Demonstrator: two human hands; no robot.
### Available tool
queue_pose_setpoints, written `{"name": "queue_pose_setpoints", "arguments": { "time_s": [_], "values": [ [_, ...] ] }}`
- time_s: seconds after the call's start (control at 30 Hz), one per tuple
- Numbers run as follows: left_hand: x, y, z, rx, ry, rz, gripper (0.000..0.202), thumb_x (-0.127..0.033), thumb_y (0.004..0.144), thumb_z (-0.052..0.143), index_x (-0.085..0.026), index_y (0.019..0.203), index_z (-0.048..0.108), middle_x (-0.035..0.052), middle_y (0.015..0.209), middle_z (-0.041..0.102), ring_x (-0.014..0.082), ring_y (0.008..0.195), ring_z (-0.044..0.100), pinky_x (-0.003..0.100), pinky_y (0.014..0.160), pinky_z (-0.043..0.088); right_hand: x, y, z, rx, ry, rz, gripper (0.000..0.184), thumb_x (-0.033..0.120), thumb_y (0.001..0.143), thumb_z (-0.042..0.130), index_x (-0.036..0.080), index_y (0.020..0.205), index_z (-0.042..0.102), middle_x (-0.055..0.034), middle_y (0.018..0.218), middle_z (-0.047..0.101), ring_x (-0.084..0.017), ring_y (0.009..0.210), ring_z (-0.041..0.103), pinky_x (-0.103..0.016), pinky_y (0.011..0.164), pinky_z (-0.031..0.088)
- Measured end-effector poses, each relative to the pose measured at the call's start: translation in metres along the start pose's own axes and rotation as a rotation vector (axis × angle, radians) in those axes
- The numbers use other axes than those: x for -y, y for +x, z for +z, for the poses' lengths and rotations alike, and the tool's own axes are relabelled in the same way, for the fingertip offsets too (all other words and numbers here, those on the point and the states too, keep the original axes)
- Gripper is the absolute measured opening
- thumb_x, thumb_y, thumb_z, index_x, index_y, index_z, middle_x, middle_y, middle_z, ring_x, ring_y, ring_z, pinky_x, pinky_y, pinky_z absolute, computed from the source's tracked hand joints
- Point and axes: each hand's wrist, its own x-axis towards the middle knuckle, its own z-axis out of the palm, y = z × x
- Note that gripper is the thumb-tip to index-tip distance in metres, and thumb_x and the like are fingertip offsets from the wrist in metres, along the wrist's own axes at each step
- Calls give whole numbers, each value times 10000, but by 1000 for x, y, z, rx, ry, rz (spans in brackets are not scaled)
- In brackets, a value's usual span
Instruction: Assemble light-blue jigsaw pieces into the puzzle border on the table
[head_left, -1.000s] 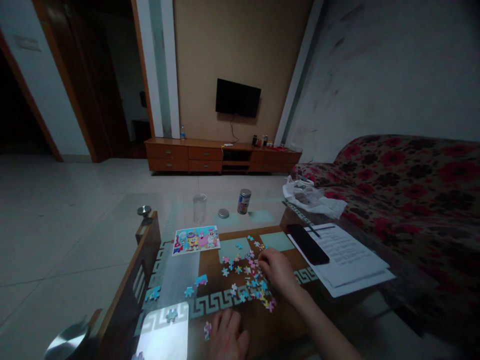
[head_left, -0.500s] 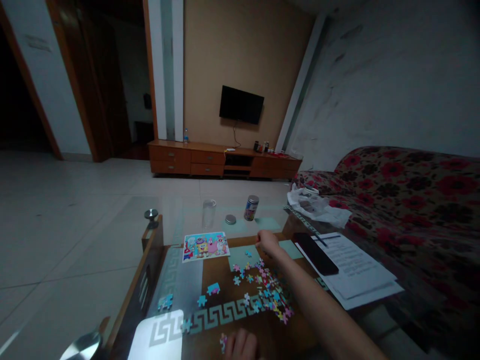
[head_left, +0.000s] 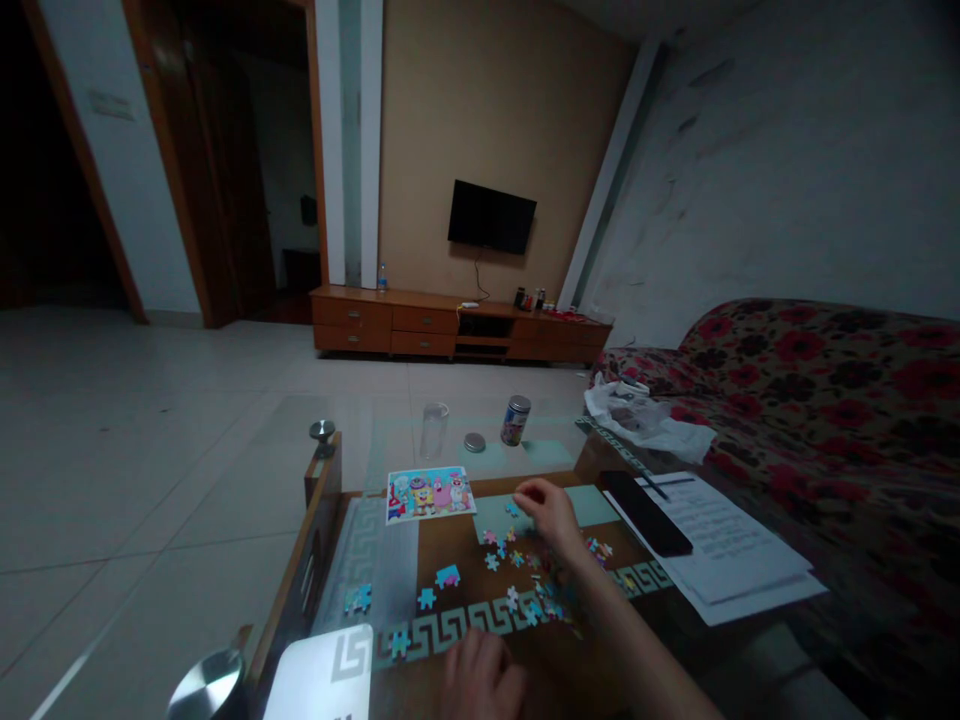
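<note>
Your right hand (head_left: 551, 518) is the nearer one to the loose puzzle pieces (head_left: 517, 565): it hangs over their far edge, fingers bunched toward the thumb, and I can't tell whether it pinches a piece. The forearm (head_left: 622, 615) slants in from your lower right, and the pieces lie mostly under and in front of that hand, spread in a loose patch running back from the fingertips toward you. One small blue piece (head_left: 511, 510) sits just past the fingertips on a pale green panel (head_left: 495, 518), and a few more pieces (head_left: 598, 548) lie just right of your wrist. Your left hand (head_left: 480, 680) is lower, at the near edge of the view, well apart from the right and loosely curled; I can't tell whether it holds anything. Left of the right hand lies a picture card (head_left: 430, 495) of cartoon characters, its long side running across your view. A few blue pieces (head_left: 448, 575) lie nearer your left hand, on the wooden coffee table (head_left: 319, 500). To the right of your right hand, a black phone (head_left: 645, 512) rests on printed papers (head_left: 720, 540).
</note>
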Motion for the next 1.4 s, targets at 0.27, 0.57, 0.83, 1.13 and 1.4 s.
{"name": "queue_pose_setpoints", "arguments": {
  "time_s": [0.27, 0.57, 0.83, 1.13, 1.4],
  "values": [
    [24, -6, -87, -281, -549, 76, 170, -262, 867, 468, -220, 986, 581, 66, 1000, 633, 214, 961, 581, 330, 860, 462, 30, -64, 34, 436, 739, 157, 447, 568, 589, 753, 183, 778, 628, 11, 658, 598, -104, 552, 520, -231, 550, 417],
    [30, 6, -94, -247, -862, -125, 237, -415, 788, 576, -191, 857, 610, 30, 793, 657, 210, 774, 604, 311, 723, 450, 42, -79, 40, 592, 762, 218, 421, 530, 573, 785, 159, 705, 637, 42, 577, 539, -68, 492, 422, -222, 495, 307],
    [31, 4, -108, -272, -949, -196, 318, -464, 718, 620, -177, 853, 651, 42, 803, 680, 222, 800, 608, 314, 750, 440, 45, -84, 40, 630, 717, 203, 325, 430, 597, 763, 150, 685, 623, 45, 555, 537, -67, 491, 439, -223, 506, 306],
    [32, 3, -107, -285, -836, -209, 314, -489, 721, 590, -193, 818, 630, 5, 732, 634, 203, 710, 580, 302, 668, 420, 44, -88, 43, 605, 692, 136, 191, 318, 679, 719, 160, 698, 614, 42, 603, 539, -78, 535, 445, -229, 533, 326],
    [30, 4, -105, -251, -831, -179, 324, -476, 728, 571, -192, 866, 644, 54, 877, 689, 249, 867, 614, 361, 814, 436, 37, -88, 45, 590, 639, 111, 194, 293, 620, 746, 168, 593, 600, 57, 565, 510, -82, 542, 421, -235, 560, 326]
  ]
}}
